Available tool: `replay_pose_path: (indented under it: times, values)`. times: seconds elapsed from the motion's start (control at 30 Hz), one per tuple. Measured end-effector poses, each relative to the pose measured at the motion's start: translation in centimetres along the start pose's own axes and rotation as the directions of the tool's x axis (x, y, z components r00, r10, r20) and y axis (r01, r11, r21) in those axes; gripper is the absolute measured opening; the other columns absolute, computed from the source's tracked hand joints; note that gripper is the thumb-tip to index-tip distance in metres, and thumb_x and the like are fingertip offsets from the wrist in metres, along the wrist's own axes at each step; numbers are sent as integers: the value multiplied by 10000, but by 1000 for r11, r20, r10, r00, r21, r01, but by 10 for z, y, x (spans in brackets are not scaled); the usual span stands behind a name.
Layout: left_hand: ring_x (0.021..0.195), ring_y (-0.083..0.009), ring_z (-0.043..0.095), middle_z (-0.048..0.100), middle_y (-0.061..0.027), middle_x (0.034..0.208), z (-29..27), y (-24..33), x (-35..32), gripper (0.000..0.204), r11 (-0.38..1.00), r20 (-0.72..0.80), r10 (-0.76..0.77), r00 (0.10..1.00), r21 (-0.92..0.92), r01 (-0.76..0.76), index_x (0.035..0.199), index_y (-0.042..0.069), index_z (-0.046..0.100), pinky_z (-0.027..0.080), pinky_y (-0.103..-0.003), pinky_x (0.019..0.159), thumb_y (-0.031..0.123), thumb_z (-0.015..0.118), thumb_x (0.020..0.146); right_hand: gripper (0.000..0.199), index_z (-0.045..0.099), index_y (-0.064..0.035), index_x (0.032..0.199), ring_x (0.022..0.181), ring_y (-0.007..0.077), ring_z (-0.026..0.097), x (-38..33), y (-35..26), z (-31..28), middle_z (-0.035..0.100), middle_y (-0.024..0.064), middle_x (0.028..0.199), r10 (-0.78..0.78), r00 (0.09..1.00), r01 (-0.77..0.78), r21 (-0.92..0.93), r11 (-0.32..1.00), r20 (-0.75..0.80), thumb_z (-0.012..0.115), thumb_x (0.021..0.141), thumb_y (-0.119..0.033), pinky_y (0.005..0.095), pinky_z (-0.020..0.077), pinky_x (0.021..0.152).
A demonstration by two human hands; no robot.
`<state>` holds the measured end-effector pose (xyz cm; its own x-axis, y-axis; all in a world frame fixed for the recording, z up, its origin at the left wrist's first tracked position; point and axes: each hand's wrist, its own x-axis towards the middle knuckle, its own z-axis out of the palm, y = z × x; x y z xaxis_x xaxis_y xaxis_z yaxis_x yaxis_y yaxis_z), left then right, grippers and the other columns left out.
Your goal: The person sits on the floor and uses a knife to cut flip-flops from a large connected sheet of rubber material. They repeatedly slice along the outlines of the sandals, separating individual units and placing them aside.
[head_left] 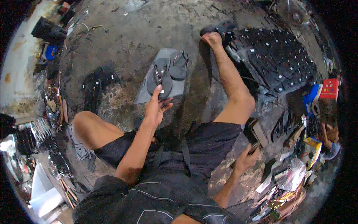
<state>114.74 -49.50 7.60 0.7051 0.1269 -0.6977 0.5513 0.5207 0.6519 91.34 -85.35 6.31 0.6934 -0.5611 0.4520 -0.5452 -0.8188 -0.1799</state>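
Observation:
I sit on a rough concrete floor in dark shorts, one leg stretched forward. My left hand [156, 107] reaches ahead and grips a dark grey flip-flop [163, 76] by its near end. That flip-flop lies with a second one [179, 65] on a grey sheet [143, 95]. My right hand [247, 158] is down at my right side, closed around a dark block-shaped object [254, 132]; what it is I cannot tell.
A big heap of black flip-flops with small white tags [278, 61] lies at the far right. More dark sandals [97, 83] sit at left. Boxes, bags and packets [294, 171] crowd the right side. Shiny plastic wrappers [33, 134] pile up at left.

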Motion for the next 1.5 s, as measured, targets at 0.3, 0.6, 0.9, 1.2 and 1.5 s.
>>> replay_pose_path:
  times: [0.3, 0.6, 0.9, 1.2, 1.5]
  values:
    - [456, -43, 407, 503, 38, 614, 57, -2, -23, 403, 976, -6, -203, 979, 73, 203, 916, 134, 587, 340, -206, 440, 503, 744, 879, 279, 542, -21, 963, 692, 374, 666, 46, -217, -35, 646, 217, 780, -232, 544, -504, 535, 678, 806, 576, 1015, -293, 453, 500, 645]
    - [426, -55, 343, 424, 36, 581, 67, 3, -16, 397, 965, 41, -232, 972, -113, 236, 912, 63, 578, 279, -223, 397, 430, 728, 911, 340, 556, -5, 1026, 716, 468, 647, 15, -243, 22, 651, 256, 746, -205, 521, -339, 422, 841, 829, 588, 1004, -343, 532, 478, 611]
    - [423, -53, 329, 381, 42, 555, 71, 2, -11, 381, 956, 62, -267, 962, -107, 272, 885, 35, 567, 262, -223, 383, 383, 718, 926, 332, 550, 53, 899, 610, 279, 491, 57, -252, 89, 552, 204, 702, -321, 500, -420, 550, 722, 804, 600, 1016, -254, 413, 431, 625]
    - [413, -50, 312, 345, 52, 535, 74, 4, -10, 393, 943, 113, -277, 954, -160, 293, 869, 26, 537, 261, -216, 362, 370, 714, 934, 222, 582, 44, 1084, 858, 212, 584, 53, -249, 169, 643, 163, 962, -424, 270, -589, 497, 637, 864, 549, 1017, -165, 380, 475, 756]
    - [408, -46, 309, 340, 60, 536, 75, 2, -8, 425, 938, 99, -269, 958, -198, 284, 889, 11, 525, 258, -209, 358, 376, 741, 912, 284, 620, -31, 1204, 1004, 259, 638, 17, -276, 241, 676, 148, 1166, -394, 386, -274, 512, 814, 834, 594, 963, -179, 372, 499, 905]
